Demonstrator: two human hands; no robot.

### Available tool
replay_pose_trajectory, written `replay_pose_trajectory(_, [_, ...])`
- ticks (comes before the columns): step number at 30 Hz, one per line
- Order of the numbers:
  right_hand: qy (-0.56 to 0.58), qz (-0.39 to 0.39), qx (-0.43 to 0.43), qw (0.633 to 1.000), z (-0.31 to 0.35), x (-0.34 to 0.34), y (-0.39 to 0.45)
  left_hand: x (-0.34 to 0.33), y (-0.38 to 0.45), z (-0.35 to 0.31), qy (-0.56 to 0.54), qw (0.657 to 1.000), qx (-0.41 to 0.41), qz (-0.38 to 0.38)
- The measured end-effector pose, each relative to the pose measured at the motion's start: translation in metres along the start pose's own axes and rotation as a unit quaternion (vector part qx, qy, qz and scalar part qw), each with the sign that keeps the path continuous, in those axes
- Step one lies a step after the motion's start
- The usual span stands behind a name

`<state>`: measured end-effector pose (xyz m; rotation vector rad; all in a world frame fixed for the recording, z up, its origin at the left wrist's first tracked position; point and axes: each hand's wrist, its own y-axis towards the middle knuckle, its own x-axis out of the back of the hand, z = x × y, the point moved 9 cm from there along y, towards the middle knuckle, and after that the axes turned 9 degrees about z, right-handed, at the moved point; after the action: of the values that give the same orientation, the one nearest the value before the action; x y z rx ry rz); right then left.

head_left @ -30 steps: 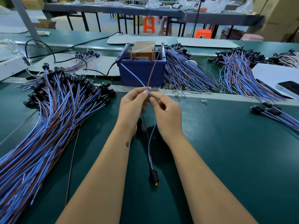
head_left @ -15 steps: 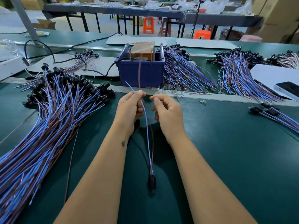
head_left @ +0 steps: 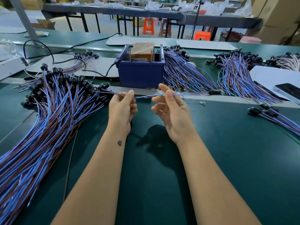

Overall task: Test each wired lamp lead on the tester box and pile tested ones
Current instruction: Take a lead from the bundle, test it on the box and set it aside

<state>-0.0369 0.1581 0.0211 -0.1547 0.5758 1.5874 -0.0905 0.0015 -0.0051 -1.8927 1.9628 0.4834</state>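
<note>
The left hand [head_left: 122, 108] pinches the lamp lead [head_left: 162, 95] near its bare ends, likely to carry it off as tested. The right hand [head_left: 172, 111] is loose-fingered, the lead lying across its fingers. The lead stretches level before the tester box [head_left: 140, 75], socket end toward the right, beside the big pile [head_left: 48, 111].

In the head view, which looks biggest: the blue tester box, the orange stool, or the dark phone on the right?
1. Blue plastic tester box.
2. Dark phone, cut off by the frame edge.
3. Orange plastic stool: it is far back, so unsure.

Factory assembly line; lead piles [head_left: 48, 120], green benches [head_left: 227, 151]
</note>
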Motion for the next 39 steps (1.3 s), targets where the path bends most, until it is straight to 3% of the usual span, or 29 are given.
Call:
replay_pose_trajectory(4, [0.006,-0.108,0.013,0.994,0.009,0.032,-0.004,0.002,-0.001,-0.006,0.037,0.999,-0.03,-0.003])
replay_pose_trajectory(7, [-0.028,-0.167,0.025,0.985,0.015,0.048,-0.011,-0.015,-0.011,-0.017,0.202,0.973,-0.102,0.042])
replay_pose_trajectory(10, [-0.059,-0.216,0.043,0.974,0.028,0.068,-0.017,-0.051,-0.028,-0.01,0.307,0.932,-0.116,0.154])
replay_pose_trajectory(14, [-0.089,-0.274,0.048,0.956,0.047,0.107,-0.033,-0.096,-0.061,0.017,0.301,0.889,-0.029,0.343])
replay_pose_trajectory(17, [-0.219,-0.27,0.004,0.938,0.065,0.133,-0.042,-0.128,-0.09,0.035,0.315,0.848,-0.006,0.427])
replay_pose_trajectory(19, [-0.379,-0.238,-0.046,0.893,0.082,0.145,-0.043,-0.15,-0.11,0.046,0.33,0.821,-0.013,0.466])
replay_pose_trajectory(22, [-0.574,-0.171,-0.11,0.793,0.103,0.162,-0.047,-0.184,-0.138,0.063,0.374,0.774,-0.062,0.507])
replay_pose_trajectory(24, [-0.654,-0.149,-0.153,0.725,0.112,0.177,-0.054,-0.202,-0.151,0.072,0.442,0.744,-0.121,0.486])
replay_pose_trajectory(27, [-0.724,-0.141,-0.211,0.641,0.126,0.202,-0.07,-0.229,-0.176,0.077,0.452,0.731,-0.181,0.478])
replay_pose_trajectory(29, [-0.748,-0.134,-0.236,0.606,0.135,0.215,-0.08,-0.247,-0.195,0.086,0.471,0.688,-0.209,0.511])
replay_pose_trajectory(32, [-0.764,-0.139,-0.25,0.579,0.151,0.229,-0.095,-0.266,-0.219,0.11,0.528,0.595,-0.227,0.562])
replay_pose_trajectory(34, [-0.776,-0.163,-0.254,0.554,0.162,0.237,-0.103,-0.274,-0.231,0.119,0.543,0.563,-0.232,0.578])
replay_pose_trajectory(36, [-0.793,-0.195,-0.263,0.514,0.172,0.245,-0.111,-0.278,-0.234,0.122,0.539,0.57,-0.228,0.577])
replay_pose_trajectory(39, [-0.819,-0.216,-0.267,0.46,0.176,0.25,-0.115,-0.279,-0.228,0.123,0.508,0.612,-0.201,0.571])
